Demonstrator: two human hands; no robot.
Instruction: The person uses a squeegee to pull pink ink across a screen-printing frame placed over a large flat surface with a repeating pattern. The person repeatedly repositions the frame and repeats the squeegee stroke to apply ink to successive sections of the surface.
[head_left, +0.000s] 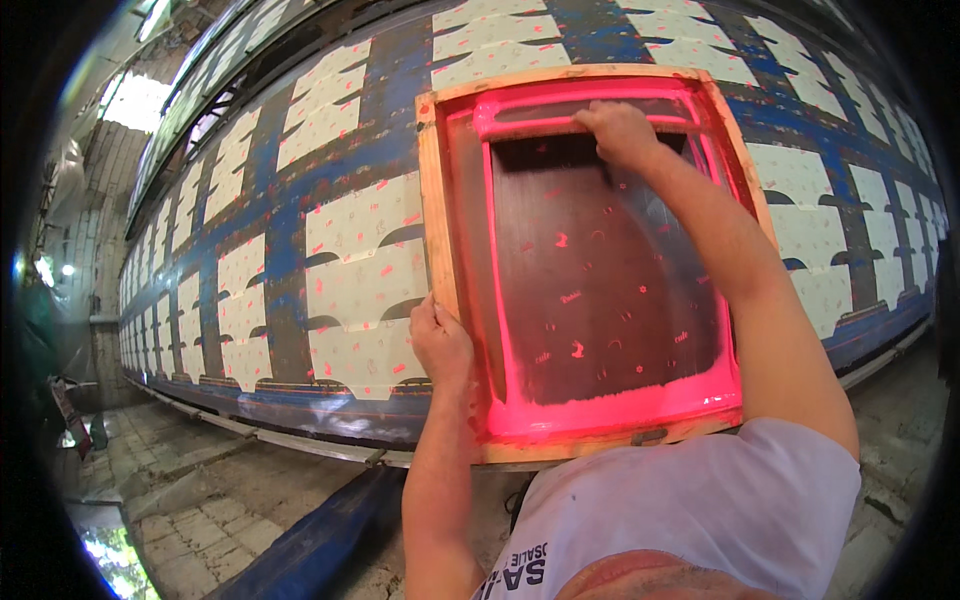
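A wooden-framed printing screen (755,190) lies over the printing table, with dark mesh (570,280) showing small pink motifs and thick bright pink ink (620,410) along its edges. My left hand (440,340) is closed on the frame's left side. My right hand (620,135) is closed on a squeegee (540,129), which lies crosswise near the screen's far end. Cream cut fabric pieces (365,275) with pink prints are laid in rows on the table around the frame.
The long, blue-stained table (270,195) curves across the view, with more pieces along it and a metal rail (300,443) at its near edge. Another long table or rack runs at the upper left. Below are a tiled floor (200,520) and a dark blue sheet (310,540).
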